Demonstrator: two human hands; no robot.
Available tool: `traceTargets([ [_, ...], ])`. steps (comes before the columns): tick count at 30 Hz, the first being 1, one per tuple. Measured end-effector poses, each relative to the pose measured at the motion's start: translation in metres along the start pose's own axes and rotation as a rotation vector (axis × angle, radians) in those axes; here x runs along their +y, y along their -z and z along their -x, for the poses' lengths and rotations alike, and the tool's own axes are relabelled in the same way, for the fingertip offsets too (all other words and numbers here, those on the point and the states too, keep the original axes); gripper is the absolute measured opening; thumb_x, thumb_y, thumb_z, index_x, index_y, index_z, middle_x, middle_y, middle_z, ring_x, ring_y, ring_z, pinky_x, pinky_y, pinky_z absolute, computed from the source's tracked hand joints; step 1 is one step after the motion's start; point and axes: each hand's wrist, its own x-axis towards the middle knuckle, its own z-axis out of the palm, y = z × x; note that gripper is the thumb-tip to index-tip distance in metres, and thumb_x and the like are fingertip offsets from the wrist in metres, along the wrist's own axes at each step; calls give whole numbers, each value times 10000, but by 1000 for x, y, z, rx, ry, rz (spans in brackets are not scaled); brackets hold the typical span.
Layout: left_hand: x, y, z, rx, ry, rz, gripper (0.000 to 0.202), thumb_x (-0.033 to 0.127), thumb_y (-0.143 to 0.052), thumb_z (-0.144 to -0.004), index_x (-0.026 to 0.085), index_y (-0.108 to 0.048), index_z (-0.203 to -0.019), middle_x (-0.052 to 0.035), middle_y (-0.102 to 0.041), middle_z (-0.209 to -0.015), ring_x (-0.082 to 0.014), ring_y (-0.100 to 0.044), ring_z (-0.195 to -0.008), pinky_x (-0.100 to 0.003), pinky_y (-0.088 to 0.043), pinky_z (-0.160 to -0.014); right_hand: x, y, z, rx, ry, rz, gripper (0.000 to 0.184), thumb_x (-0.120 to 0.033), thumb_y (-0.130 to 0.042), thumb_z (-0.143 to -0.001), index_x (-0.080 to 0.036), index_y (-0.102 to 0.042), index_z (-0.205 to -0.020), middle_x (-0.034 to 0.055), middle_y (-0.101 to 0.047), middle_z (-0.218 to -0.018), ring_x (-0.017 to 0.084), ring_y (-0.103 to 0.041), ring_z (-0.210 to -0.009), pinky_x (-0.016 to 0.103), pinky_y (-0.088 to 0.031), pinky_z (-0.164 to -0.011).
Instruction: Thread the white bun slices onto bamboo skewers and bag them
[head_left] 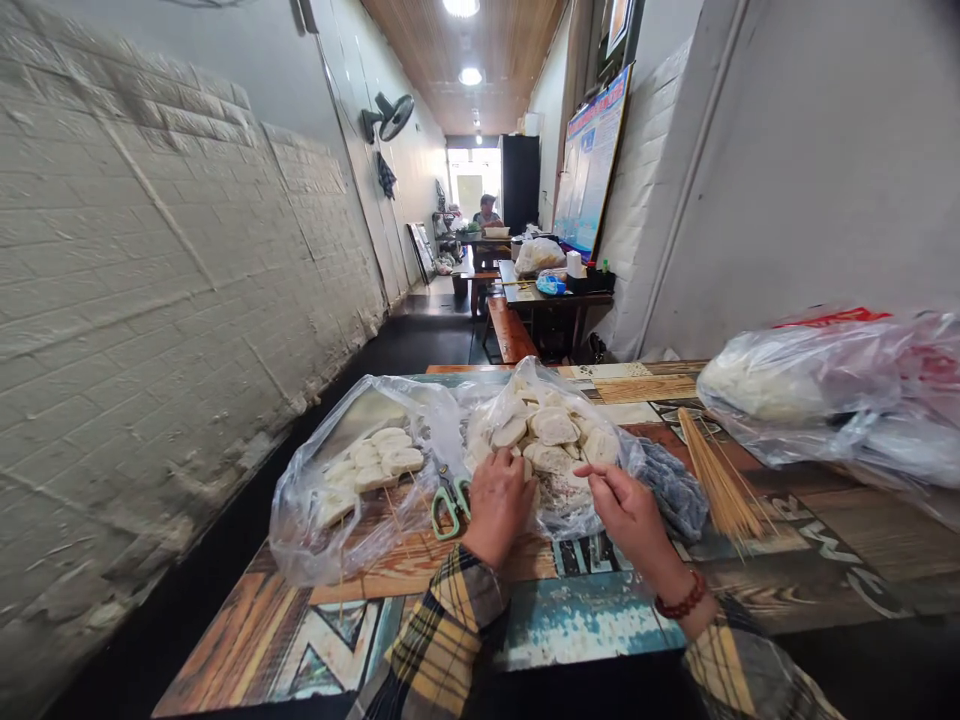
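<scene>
My left hand [499,505] rests with curled fingers on the near edge of an open clear plastic bag [551,440] full of pale round sliced pieces. My right hand [626,515] is beside it, fingers pinched together at the bag's lower right edge; what it pinches is too small to make out. A bead bracelet sits on my right wrist. Green-handled scissors [450,500] lie just left of my left hand. A second clear bag [352,480] at the left holds skewered pale pieces. A bundle of bamboo skewers [716,480] lies to the right of my right hand.
Large filled plastic bags [832,395] sit at the table's right. The patterned table [585,610] stands beside a brick wall on the left. Further tables and benches [525,310] stand down the aisle, where a person [487,210] sits far back.
</scene>
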Motion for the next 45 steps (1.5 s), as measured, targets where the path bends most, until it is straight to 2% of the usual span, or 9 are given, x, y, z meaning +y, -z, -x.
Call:
traceTargets([
  [3,1,3,1,-30,-18,-24,172,306,-645,-826,188,-629,-951,-105,-610,-1020,-272,-564,-966,-379,-443,-800,1,-10,-18,1,-18,-61,294,-400,-452,-920,-222,-686,-916,-65,-387,-503,118,-354,-431,239,-260,-426],
  [7,-1,0,0,-43,-36,8,146,274,-645,-819,191,-621,-937,-95,-598,-1021,-260,-549,-960,-379,-447,-821,12,-17,-37,-5,-47,-126,304,-425,-463,-916,-212,-679,-928,-77,-356,-486,110,-337,-429,228,-242,-418],
  [13,0,-5,-2,-39,-31,98,145,165,-624,-787,203,-637,-927,-91,-593,-1044,-251,-527,-973,-380,-452,-844,35,-17,-39,36,-94,-214,343,-468,-477,-900,-196,-679,-957,-88,-330,-474,97,-302,-408,220,-231,-398],
  [19,1,-8,-6,22,-97,212,156,126,-619,-784,211,-649,-912,-71,-612,-1080,-235,-533,-973,-395,-445,-888,29,-5,-38,50,-129,-337,328,-446,-499,-909,-180,-682,-965,-89,-343,-481,94,-317,-426,220,-239,-411],
  [25,-4,-16,-7,139,12,414,217,189,-595,-854,186,-630,-1068,-86,-635,-1069,-230,-561,-1019,-392,-454,-922,31,-4,-45,90,-117,-288,357,-456,-478,-922,-165,-684,-953,-80,-386,-486,101,-357,-441,226,-276,-440],
  [30,0,-14,-22,174,43,517,195,215,-566,-882,179,-628,-1063,-91,-639,-1048,-224,-587,-1006,-380,-466,-903,37,-4,-49,122,-118,-329,440,-508,-411,-952,-158,-677,-978,-86,-367,-480,106,-351,-431,231,-275,-440],
  [33,7,-9,-40,167,32,472,223,210,-564,-875,168,-627,-1085,-102,-633,-1051,-230,-589,-1002,-376,-467,-893,39,-4,-51,135,-116,-330,453,-522,-420,-944,-158,-689,-964,-78,-396,-483,113,-383,-440,234,-290,-450],
  [39,23,-7,-73,140,68,187,290,278,-633,-830,154,-641,-1092,-119,-627,-1035,-270,-574,-1002,-401,-448,-890,40,-1,-54,166,-107,-312,470,-529,-422,-936,-153,-704,-922,-67,-413,-482,119,-393,-442,236,-290,-453],
  [45,33,-19,-77,163,36,51,244,216,-675,-760,177,-636,-998,-96,-605,-1013,-267,-546,-971,-393,-439,-858,40,0,-56,191,-92,-317,456,-511,-411,-943,-162,-704,-923,-64,-407,-489,122,-384,-456,235,-301,-464],
])
